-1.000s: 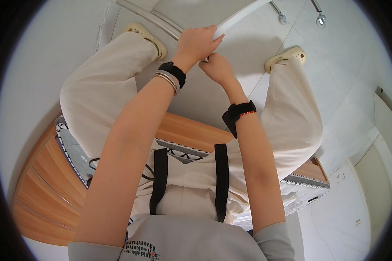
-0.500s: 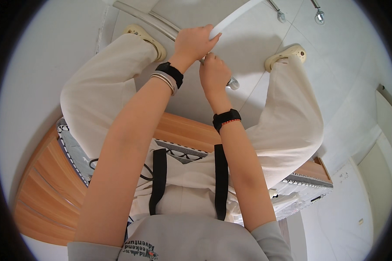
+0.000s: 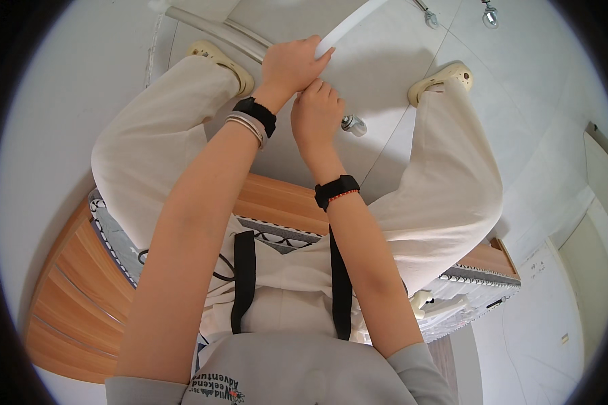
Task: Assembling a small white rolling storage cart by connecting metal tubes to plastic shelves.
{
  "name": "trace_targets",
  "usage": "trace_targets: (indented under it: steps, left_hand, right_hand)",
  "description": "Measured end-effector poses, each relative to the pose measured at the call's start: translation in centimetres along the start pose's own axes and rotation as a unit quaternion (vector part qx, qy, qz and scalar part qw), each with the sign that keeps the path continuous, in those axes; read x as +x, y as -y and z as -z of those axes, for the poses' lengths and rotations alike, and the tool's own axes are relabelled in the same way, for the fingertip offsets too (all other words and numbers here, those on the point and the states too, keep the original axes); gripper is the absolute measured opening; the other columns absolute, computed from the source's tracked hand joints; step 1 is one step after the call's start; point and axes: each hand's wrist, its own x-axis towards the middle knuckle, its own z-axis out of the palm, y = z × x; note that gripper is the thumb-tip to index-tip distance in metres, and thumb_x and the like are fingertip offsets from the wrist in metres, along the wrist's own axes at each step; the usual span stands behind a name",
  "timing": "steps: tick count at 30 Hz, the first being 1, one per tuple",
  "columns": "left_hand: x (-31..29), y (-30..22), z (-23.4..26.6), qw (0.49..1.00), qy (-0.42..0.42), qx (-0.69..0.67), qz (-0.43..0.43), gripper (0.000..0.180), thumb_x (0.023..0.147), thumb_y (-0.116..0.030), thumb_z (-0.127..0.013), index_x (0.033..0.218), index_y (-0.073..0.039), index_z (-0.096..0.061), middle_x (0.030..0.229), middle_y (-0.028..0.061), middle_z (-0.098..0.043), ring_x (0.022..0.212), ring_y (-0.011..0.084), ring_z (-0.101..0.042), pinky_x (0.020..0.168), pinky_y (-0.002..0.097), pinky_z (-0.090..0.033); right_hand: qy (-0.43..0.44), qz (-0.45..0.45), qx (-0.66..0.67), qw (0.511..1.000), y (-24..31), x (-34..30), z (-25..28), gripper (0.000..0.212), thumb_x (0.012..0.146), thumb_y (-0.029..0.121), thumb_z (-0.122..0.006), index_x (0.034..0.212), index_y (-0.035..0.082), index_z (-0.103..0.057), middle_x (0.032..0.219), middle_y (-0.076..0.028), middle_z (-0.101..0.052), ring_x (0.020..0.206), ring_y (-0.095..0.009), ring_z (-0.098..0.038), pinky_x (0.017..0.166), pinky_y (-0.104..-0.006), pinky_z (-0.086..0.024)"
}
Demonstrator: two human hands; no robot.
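My left hand (image 3: 292, 66) is closed around the lower end of a white bar (image 3: 350, 25), which runs up and to the right out of view. Just below it, my right hand (image 3: 317, 116) is wrapped round a part hidden in the fist. A clear caster wheel (image 3: 355, 125) with a metal fitting sticks out beside the right hand's fingers. The two hands touch or nearly touch, and the joint between them is covered. Silver metal tubes (image 3: 216, 30) reach from the upper left toward my left hand.
Two more clear caster wheels, one (image 3: 431, 19) and another (image 3: 490, 17), stand at the top right on the tiled floor (image 3: 392, 74). My feet in cream clogs (image 3: 221, 64) flank the work. I sit on a wooden bed (image 3: 81, 297) with a plastic-covered mattress (image 3: 452, 304).
Both hands have shifted slightly left. My right hand has turned and moved closer under the left, and the caster beside it has moved up and left, showing more of its wheel.
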Motion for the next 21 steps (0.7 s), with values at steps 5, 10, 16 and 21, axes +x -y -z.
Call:
trace_targets:
  steps: [5,10,16,21]
  left_hand:
    - [0.0,-0.1,0.0,1.0,-0.013,0.002,-0.011,0.037,0.085,-0.044,-0.052,0.071,-0.009,-0.055,0.057,0.0097,-0.059,0.054,0.0307,-0.058,0.047,0.0396,-0.044]
    - [0.0,-0.1,0.3,1.0,0.006,0.005,0.001,0.037,0.085,-0.044,-0.052,0.072,-0.009,-0.055,0.057,0.01,-0.058,0.054,0.0309,-0.058,0.047,0.0399,-0.044]
    - [0.0,-0.1,0.2,1.0,-0.006,-0.004,-0.002,0.037,0.085,-0.043,-0.053,0.071,-0.009,-0.055,0.056,0.0103,-0.058,0.053,0.0315,-0.057,0.046,0.04,-0.044]
    - [-0.1,-0.1,0.2,1.0,-0.021,-0.008,-0.012,0.037,0.085,-0.043,-0.054,0.069,-0.009,-0.055,0.055,0.0103,-0.058,0.052,0.0318,-0.057,0.046,0.0398,-0.043]
  right_hand:
    - [0.035,-0.002,0.059,0.998,-0.5,-0.1,-0.2,0.006,0.072,0.005,-0.055,0.077,0.006,-0.051,0.07,-0.008,-0.05,0.067,-0.025,-0.053,0.06,-0.0357,-0.037]
    - [0.031,0.0,0.052,0.998,0.0,-0.8,0.5,0.023,0.066,0.007,-0.064,0.086,0.006,-0.052,0.082,-0.009,-0.054,0.077,-0.027,-0.054,0.069,-0.0379,-0.039]
    - [-0.018,0.0,0.047,0.999,0.5,-1.3,0.9,0.028,0.063,0.004,-0.062,0.089,0.005,-0.051,0.086,-0.009,-0.05,0.081,-0.026,-0.05,0.074,-0.0388,-0.036]
    - [-0.013,0.001,0.021,1.0,0.2,-1.0,0.3,0.026,0.063,0.004,-0.061,0.087,0.006,-0.051,0.081,-0.008,-0.048,0.074,-0.024,-0.049,0.069,-0.0374,-0.035]
